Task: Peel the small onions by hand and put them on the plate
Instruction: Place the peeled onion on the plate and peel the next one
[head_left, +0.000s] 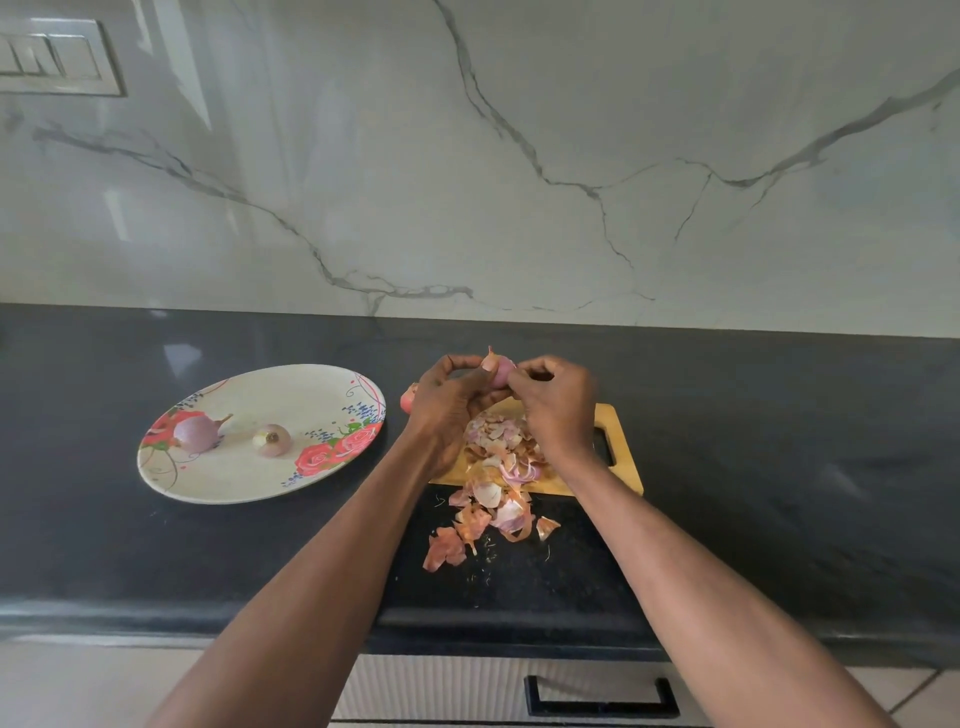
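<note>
Both my hands, left (448, 402) and right (558, 402), pinch one onion (502, 371) over the board (621, 470) (skins heaped there); two peeled ones, apparently, on the plate (291, 387); no legible writing.

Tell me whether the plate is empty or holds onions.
Not empty: the plate holds two peeled onions, lying apart on it.

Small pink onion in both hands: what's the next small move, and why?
Probably pull the loose skin flap off the small pink onion. The left hand grips it while the right hand pinches at its side, and a papery tip still sticks up, so it is not ready for the floral plate.
</note>
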